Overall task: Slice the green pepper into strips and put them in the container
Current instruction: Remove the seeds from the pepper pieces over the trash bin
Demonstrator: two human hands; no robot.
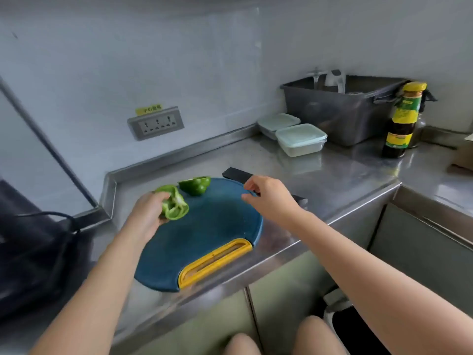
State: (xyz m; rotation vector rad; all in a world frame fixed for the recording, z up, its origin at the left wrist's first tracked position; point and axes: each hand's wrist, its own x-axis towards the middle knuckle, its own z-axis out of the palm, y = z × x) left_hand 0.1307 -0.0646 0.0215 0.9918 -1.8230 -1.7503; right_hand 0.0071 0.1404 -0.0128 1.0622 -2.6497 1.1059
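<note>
Both forearms reached in over the desk (345,180) edge, above the blue cutting board (212,239). Left hand (149,213), palm turned inward, grip clamped round a green pepper half (176,204) at the board's left side. Right hand (268,198) hovered at the board's far right rim, fingers loosely curled, grip apart, holding nothing. Second pepper half (195,185) lay on the board's far edge. Lidded containers (300,139) stood well beyond.

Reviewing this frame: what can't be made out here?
Head view only.
Dark knife-like tool: middle hidden by the right hand.
Grey tub: contents hidden by its wall.
Yellow socket label: text too small, blurred.
Pepper half: outer side covered by the left hand.
</note>
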